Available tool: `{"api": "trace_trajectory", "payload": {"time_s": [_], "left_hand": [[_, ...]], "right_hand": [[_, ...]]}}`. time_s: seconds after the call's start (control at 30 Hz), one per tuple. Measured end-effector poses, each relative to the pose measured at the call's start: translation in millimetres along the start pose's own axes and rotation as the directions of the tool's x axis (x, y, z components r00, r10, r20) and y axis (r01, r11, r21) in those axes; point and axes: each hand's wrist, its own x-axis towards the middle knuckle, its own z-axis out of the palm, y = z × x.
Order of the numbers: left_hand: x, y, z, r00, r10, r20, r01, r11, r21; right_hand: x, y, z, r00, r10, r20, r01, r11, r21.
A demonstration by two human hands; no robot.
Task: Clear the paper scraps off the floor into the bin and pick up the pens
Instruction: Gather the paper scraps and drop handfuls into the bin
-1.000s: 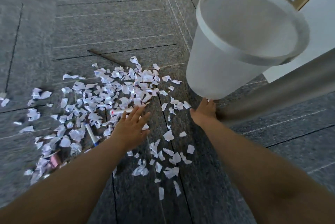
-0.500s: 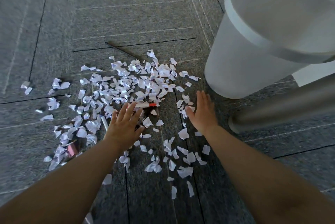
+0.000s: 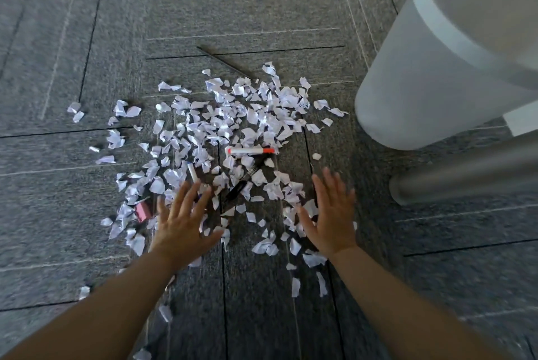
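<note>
Our left hand [image 3: 182,231] and right hand [image 3: 332,220], spread wide and empty, flank paper scraps [image 3: 233,121]; a red pen [image 3: 251,151] and black pen [image 3: 236,191] lie just ahead, bin [image 3: 422,83] beyond.

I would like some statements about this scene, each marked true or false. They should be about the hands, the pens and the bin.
1. The left hand and the right hand are both open and hold nothing. True.
2. The white pen with red ends lies inside the bin. False: it lies on the floor among the paper scraps.
3. The bin stands to the right of the paper scraps. True.
4. The left hand grips the black pen. False: the pen lies on the floor and no hand grips it.
5. A small pink object lies beside the left hand. True.
</note>
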Motion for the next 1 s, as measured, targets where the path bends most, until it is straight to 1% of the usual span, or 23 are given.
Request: {"api": "trace_trajectory", "payload": {"time_s": [0.1,0.13,0.2,0.27,0.33,0.4,0.47,0.5,0.57,0.63,0.67,0.73,0.8,0.9,1.0], "left_hand": [[-29,-5,17,0.998,-0.030,0.052,0.030,0.999,0.013],[-34,-3,20,0.997,-0.041,0.065,0.041,0.999,-0.007],[-35,4,23,0.997,-0.053,0.053,0.056,0.996,-0.062],[-29,13,22,0.999,-0.035,0.040,0.039,0.994,-0.105],[-22,22,20,0.999,0.026,0.040,-0.020,0.989,-0.146],[-23,25,19,0.997,0.065,0.030,-0.059,0.984,-0.170],[-31,20,18,0.998,0.055,0.002,-0.054,0.983,-0.174],[-37,15,19,0.999,0.041,-0.012,-0.043,0.985,-0.165],[-55,-1,25,0.999,0.030,-0.042,-0.035,0.994,-0.107],[-77,-19,33,0.998,0.035,-0.055,-0.037,0.998,-0.043],[-89,-26,37,0.998,0.042,-0.048,-0.043,0.999,-0.021],[-113,-37,45,0.997,0.075,-0.028,-0.074,0.997,0.023],[-133,-42,54,0.994,0.112,-0.014,-0.112,0.993,0.028],[-149,-44,63,0.992,0.129,-0.003,-0.129,0.990,0.048],[-140,-40,65,0.999,0.051,-0.013,-0.050,0.998,0.033]], "right_hand": [[-30,5,-2,0.979,0.201,0.038,-0.194,0.970,-0.147],[-37,3,-1,0.967,0.245,0.064,-0.232,0.959,-0.160],[-45,-5,4,0.950,0.285,0.125,-0.271,0.955,-0.118],[-44,-16,10,0.964,0.229,0.138,-0.224,0.973,-0.054],[-38,-29,14,0.977,0.107,0.184,-0.113,0.993,0.022],[-30,-42,14,0.974,-0.030,0.225,-0.007,0.986,0.164],[-28,-49,12,0.975,-0.124,0.186,0.072,0.962,0.262],[-30,-48,12,0.978,-0.140,0.152,0.094,0.957,0.274],[-41,-39,12,0.991,-0.100,0.085,0.078,0.969,0.233],[-57,-27,10,0.995,-0.036,0.090,0.021,0.988,0.153],[-65,-22,9,0.992,-0.044,0.115,0.033,0.994,0.103],[-80,-15,9,0.971,-0.137,0.196,0.140,0.990,-0.001],[-89,-13,13,0.941,-0.198,0.273,0.228,0.970,-0.084],[-89,-25,20,0.921,-0.203,0.331,0.267,0.950,-0.159],[-72,-43,24,0.910,-0.207,0.359,0.279,0.947,-0.160]]}}
